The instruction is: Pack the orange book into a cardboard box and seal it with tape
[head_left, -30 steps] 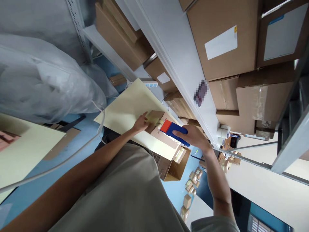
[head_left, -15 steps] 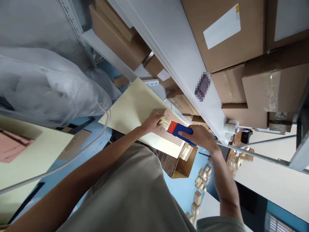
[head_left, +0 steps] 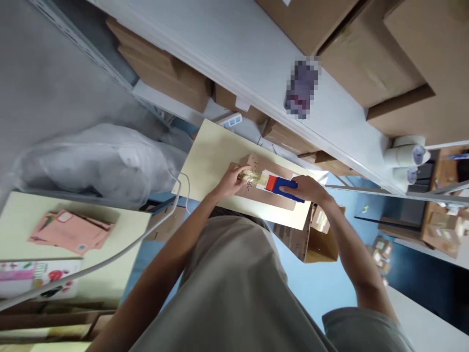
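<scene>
A closed cardboard box [head_left: 266, 196] lies on a pale yellow tabletop [head_left: 210, 146]. At the box's left end my left hand [head_left: 230, 181] is closed on it, its fingertips against the end of a strip of clear tape [head_left: 253, 176]. My right hand [head_left: 309, 189] grips a blue and red tape dispenser [head_left: 284, 187] over the top of the box. The tape runs along the box top from my left fingers to the dispenser's red front. A white label lies partly under the tape and dispenser.
An open carton [head_left: 322, 249] stands below the table's right end. A white shelf [head_left: 256, 63] with cardboard boxes runs along the far side. To the left are a bulky plastic bag [head_left: 91, 161], a pale cable [head_left: 142, 239] and pink envelopes [head_left: 73, 230] on another table.
The dispenser and my right hand have moved slightly right along the box, and the tape strip looks longer. My left hand stays at the box's left end. The camera view has shifted.
</scene>
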Demonstrator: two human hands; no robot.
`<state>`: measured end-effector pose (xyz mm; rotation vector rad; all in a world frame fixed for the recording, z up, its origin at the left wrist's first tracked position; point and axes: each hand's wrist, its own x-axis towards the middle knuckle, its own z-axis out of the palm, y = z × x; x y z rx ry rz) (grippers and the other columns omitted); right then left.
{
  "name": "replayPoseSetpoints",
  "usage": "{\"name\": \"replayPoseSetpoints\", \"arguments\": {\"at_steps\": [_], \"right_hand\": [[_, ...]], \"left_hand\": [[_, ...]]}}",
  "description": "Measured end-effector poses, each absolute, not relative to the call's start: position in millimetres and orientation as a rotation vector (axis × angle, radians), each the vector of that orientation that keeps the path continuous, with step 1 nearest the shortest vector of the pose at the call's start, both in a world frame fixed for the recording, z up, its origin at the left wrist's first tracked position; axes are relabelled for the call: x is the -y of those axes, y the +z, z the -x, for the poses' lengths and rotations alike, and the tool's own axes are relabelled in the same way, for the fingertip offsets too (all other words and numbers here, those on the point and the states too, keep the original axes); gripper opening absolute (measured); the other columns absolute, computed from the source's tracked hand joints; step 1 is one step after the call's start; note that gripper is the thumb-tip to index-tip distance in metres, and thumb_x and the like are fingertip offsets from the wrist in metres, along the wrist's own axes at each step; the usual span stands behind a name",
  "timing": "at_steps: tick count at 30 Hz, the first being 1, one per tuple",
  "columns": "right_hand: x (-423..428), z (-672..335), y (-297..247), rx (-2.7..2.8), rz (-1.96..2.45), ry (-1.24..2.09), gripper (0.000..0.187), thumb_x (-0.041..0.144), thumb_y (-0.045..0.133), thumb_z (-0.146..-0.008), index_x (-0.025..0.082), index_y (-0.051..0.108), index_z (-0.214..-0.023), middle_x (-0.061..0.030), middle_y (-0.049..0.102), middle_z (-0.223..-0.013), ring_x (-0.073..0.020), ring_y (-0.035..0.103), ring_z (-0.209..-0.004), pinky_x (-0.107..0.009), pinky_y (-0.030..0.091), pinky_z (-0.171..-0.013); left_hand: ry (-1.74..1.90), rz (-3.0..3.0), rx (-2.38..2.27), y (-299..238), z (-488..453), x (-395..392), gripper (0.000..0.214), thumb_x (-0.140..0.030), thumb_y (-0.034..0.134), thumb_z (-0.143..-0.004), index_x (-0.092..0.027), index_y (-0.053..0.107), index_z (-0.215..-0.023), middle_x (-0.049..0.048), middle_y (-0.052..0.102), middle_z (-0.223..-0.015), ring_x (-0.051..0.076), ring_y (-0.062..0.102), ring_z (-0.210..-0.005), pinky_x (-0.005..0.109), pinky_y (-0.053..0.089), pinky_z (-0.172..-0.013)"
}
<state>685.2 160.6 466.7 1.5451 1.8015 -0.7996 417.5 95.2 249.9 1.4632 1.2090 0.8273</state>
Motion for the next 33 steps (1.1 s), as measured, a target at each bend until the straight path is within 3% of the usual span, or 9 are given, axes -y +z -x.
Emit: {"name": "replayPoseSetpoints", "arguments": {"at_steps": [7,10,16,22,28,33], "right_hand": [[-158,-703,426,-1.877,-1.549,-0.782,0.065,0.076,0.054,-0.103,0.016,0.077,-0.111,-0.0195,0.080,-0.116,-0.0339,0.074,-0.111,-0.035,0.051,-0.085],[-157,-709,417,-1.905,-1.558,-0.811,0.068,0.075,0.054,-0.103,0.013,0.076,-0.119,-0.0234,0.078,-0.122,-0.0365,0.074,-0.116,-0.038,0.053,-0.090],[-155,-719,404,-1.975,-1.554,-0.897,0.062,0.066,0.057,-0.106,0.010,0.075,-0.126,-0.0270,0.076,-0.126,-0.0393,0.074,-0.118,-0.040,0.055,-0.095],[-152,-718,398,-2.078,-1.550,-0.953,0.057,0.060,0.057,-0.107,0.010,0.074,-0.128,-0.0267,0.075,-0.127,-0.0393,0.073,-0.119,-0.042,0.055,-0.095],[-155,-787,436,-2.132,-1.477,-1.074,0.059,0.069,0.060,-0.102,0.014,0.077,-0.111,-0.0197,0.079,-0.108,-0.0363,0.074,-0.107,-0.038,0.053,-0.086],[-145,-902,460,-1.915,-1.508,-1.140,0.064,0.080,0.059,-0.097,0.020,0.072,-0.081,-0.0112,0.071,-0.069,-0.0266,0.070,-0.068,-0.035,0.044,-0.063]], "left_hand": [[0.843,-1.186,-1.451,259,-434,-79,0.060,-0.033,0.071,-0.093,-0.025,0.060,-0.152,0.0140,0.061,-0.141,0.020,0.069,-0.105,0.039,0.061,-0.101],[0.879,-1.035,-1.687,264,-458,-75,0.060,-0.033,0.070,-0.094,-0.021,0.059,-0.152,0.0153,0.067,-0.141,0.022,0.070,-0.111,0.038,0.059,-0.101],[0.816,-1.008,-2.101,270,-498,-79,0.046,-0.048,0.064,-0.101,-0.016,0.076,-0.132,0.0152,0.075,-0.127,0.027,0.071,-0.112,0.038,0.055,-0.103],[0.760,-1.113,-2.280,264,-513,-86,0.042,-0.044,0.054,-0.106,-0.019,0.080,-0.126,0.0145,0.074,-0.123,0.028,0.067,-0.117,0.039,0.050,-0.107],[0.679,-1.125,-2.393,264,-519,-89,0.042,-0.045,0.049,-0.107,-0.021,0.081,-0.122,0.0149,0.073,-0.122,0.029,0.066,-0.119,0.035,0.051,-0.097],[0.674,-1.185,-2.418,267,-522,-90,0.040,-0.043,0.050,-0.107,-0.020,0.081,-0.119,0.0138,0.073,-0.117,0.028,0.068,-0.116,0.034,0.051,-0.094]]}}
